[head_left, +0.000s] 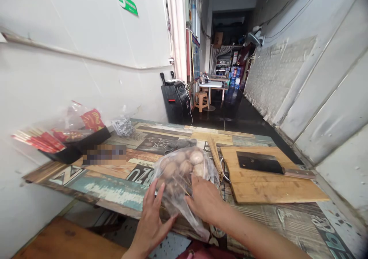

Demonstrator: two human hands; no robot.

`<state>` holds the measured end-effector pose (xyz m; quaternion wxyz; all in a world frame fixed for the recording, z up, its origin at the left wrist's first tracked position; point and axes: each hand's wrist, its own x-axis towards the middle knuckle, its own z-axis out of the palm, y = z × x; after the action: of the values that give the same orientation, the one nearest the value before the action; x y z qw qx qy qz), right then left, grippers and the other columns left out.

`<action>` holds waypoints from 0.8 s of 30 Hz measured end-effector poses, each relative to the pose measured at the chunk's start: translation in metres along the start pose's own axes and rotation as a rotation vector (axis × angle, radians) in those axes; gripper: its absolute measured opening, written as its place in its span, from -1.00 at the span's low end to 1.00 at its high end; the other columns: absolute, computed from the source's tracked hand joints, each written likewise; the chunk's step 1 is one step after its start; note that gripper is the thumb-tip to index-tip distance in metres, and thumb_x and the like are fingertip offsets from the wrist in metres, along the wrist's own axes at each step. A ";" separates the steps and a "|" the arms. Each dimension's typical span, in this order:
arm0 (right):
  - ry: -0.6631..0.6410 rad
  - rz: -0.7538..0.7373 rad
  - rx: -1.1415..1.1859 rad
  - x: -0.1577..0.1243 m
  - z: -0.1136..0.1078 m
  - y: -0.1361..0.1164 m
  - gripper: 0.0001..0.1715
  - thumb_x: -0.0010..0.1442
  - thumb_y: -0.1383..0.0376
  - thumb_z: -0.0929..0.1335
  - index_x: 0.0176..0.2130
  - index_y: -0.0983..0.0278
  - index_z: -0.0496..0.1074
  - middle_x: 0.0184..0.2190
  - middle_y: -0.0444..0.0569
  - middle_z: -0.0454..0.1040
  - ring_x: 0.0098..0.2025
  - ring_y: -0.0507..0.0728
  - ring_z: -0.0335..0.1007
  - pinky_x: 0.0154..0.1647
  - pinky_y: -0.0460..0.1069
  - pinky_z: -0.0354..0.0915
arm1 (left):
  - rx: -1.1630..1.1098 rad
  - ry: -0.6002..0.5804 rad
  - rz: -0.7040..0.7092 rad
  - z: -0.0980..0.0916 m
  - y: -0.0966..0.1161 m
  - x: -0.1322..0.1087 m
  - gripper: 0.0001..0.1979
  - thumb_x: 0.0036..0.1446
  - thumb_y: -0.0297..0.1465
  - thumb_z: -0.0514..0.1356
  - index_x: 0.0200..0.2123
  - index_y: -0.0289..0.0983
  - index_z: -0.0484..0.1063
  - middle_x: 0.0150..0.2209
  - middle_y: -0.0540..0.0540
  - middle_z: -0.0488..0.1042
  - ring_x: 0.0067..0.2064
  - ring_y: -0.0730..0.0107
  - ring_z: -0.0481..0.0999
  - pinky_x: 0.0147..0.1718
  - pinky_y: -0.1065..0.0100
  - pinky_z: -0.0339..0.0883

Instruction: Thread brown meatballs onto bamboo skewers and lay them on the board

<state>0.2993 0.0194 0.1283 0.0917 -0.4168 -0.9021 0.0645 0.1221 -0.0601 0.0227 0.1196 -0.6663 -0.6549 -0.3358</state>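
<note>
A clear plastic bag of brown mushrooms [184, 167] lies at the near edge of a table with a patchwork print top [120, 182]. My left hand [151, 218] rests against the bag's left side, fingers stretched out and spread. My right hand [205, 199] presses on the bag's near right side, fingers curled into the plastic. A bundle of thin bamboo skewers [215, 157] lies just right of the bag.
A wooden cutting board [267, 186] with a black cleaver [264, 163] on it lies to the right. A black tray with red-wrapped chopsticks [57, 140] stands at the left by the wall. A wooden bench [66, 241] is below. A corridor with a stool [201, 99] runs behind.
</note>
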 end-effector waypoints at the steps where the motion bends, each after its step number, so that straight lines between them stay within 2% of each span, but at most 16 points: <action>1: -0.022 0.025 -0.012 0.002 0.000 -0.001 -0.37 0.12 0.23 0.31 0.11 0.53 0.22 -0.13 0.29 0.46 -0.14 0.30 0.44 -0.20 0.06 0.36 | -0.010 0.005 0.005 0.000 0.001 0.000 -0.14 0.03 -0.25 0.19 0.30 -0.16 -0.21 0.32 -0.26 -0.18 0.31 -0.02 -0.13 0.17 -0.06 -0.02; 5: -0.148 0.154 -0.037 0.009 0.000 0.002 -0.64 0.17 0.27 0.27 -0.10 0.47 0.38 -0.27 0.28 0.51 -0.21 0.27 0.48 -0.27 0.01 0.34 | -0.083 0.005 0.073 -0.004 0.011 0.003 -0.18 0.06 -0.35 0.17 0.30 -0.21 -0.22 0.31 -0.30 -0.17 0.31 -0.05 -0.16 0.17 -0.11 -0.05; 7: -0.155 0.172 -0.013 0.012 0.000 0.007 -0.65 0.21 0.23 0.24 -0.16 0.45 0.41 -0.29 0.27 0.52 -0.20 0.27 0.48 -0.24 0.01 0.32 | -0.113 -0.001 0.141 -0.006 0.018 0.004 -0.19 0.06 -0.39 0.15 0.30 -0.23 -0.21 0.31 -0.32 -0.17 0.31 -0.07 -0.16 0.16 -0.13 -0.06; 9: -0.152 0.188 0.043 0.014 0.002 0.012 -0.62 0.21 0.19 0.23 -0.14 0.43 0.39 -0.27 0.25 0.52 -0.19 0.26 0.48 -0.22 0.02 0.31 | -0.126 -0.008 0.205 -0.008 0.024 0.005 -0.20 0.04 -0.42 0.15 0.29 -0.22 -0.18 0.30 -0.33 -0.17 0.31 -0.10 -0.15 0.15 -0.15 -0.05; 13: -0.149 0.182 0.296 0.016 0.007 0.018 -0.70 0.18 0.22 0.26 -0.17 0.39 0.38 -0.24 0.22 0.50 -0.14 0.26 0.43 -0.14 0.05 0.26 | -0.141 -0.014 0.276 -0.008 0.031 0.007 -0.24 0.02 -0.44 0.15 0.27 -0.20 -0.09 0.31 -0.34 -0.19 0.31 -0.15 -0.17 0.12 -0.18 -0.03; 14: -0.154 0.171 0.367 0.017 0.007 0.018 -0.75 0.19 0.24 0.25 -0.22 0.37 0.38 -0.26 0.18 0.50 -0.16 0.24 0.43 -0.16 0.04 0.26 | -0.146 -0.011 0.289 -0.008 0.032 0.008 -0.25 0.02 -0.45 0.15 0.26 -0.20 -0.08 0.31 -0.34 -0.20 0.30 -0.16 -0.18 0.12 -0.19 -0.03; 16: -0.197 0.159 0.483 0.020 0.008 0.017 -0.78 0.22 0.28 0.19 -0.29 0.34 0.36 -0.40 0.05 0.48 -0.35 0.13 0.44 -0.31 -0.02 0.29 | -0.156 0.000 0.312 -0.008 0.033 0.008 -0.26 0.01 -0.45 0.15 0.26 -0.19 -0.06 0.31 -0.35 -0.21 0.30 -0.19 -0.18 0.11 -0.22 -0.05; 17: -0.231 0.159 0.522 0.022 0.008 0.017 -0.77 0.24 0.29 0.16 -0.29 0.32 0.34 -0.48 -0.04 0.44 -0.50 0.06 0.39 -0.42 -0.06 0.28 | -0.159 0.004 0.320 -0.009 0.033 0.009 -0.26 0.01 -0.45 0.15 0.25 -0.19 -0.06 0.31 -0.35 -0.21 0.30 -0.20 -0.18 0.11 -0.23 -0.06; 19: -0.292 0.168 0.576 0.024 0.009 0.016 -0.71 0.28 0.28 0.09 -0.28 0.30 0.30 -0.62 -0.19 0.31 -0.72 -0.04 0.16 -0.62 -0.12 0.18 | -0.159 0.006 0.326 -0.009 0.034 0.009 -0.26 0.00 -0.46 0.14 0.25 -0.21 -0.06 0.30 -0.35 -0.21 0.30 -0.20 -0.19 0.10 -0.24 -0.06; 21: -0.295 0.182 0.594 0.025 0.012 0.017 -0.68 0.29 0.25 0.05 -0.29 0.30 0.27 -0.66 -0.24 0.21 -0.77 -0.06 0.02 -0.67 -0.13 0.11 | -0.154 0.001 0.322 -0.010 0.034 0.009 -0.25 0.00 -0.47 0.13 0.26 -0.22 -0.07 0.30 -0.35 -0.21 0.30 -0.19 -0.19 0.11 -0.23 -0.05; 24: -0.203 0.184 0.540 0.023 0.017 0.021 -0.71 0.26 0.22 0.11 -0.35 0.31 0.26 -0.62 -0.16 0.27 -0.65 -0.01 0.19 -0.57 -0.10 0.13 | -0.143 -0.002 0.308 -0.010 0.034 0.011 -0.25 0.00 -0.47 0.13 0.26 -0.22 -0.08 0.31 -0.34 -0.21 0.30 -0.17 -0.19 0.12 -0.21 -0.04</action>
<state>0.2963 0.0499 0.1106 0.1025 -0.4488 -0.8153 0.3513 0.1510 -0.0615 0.0461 0.1212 -0.7661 -0.5194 -0.3586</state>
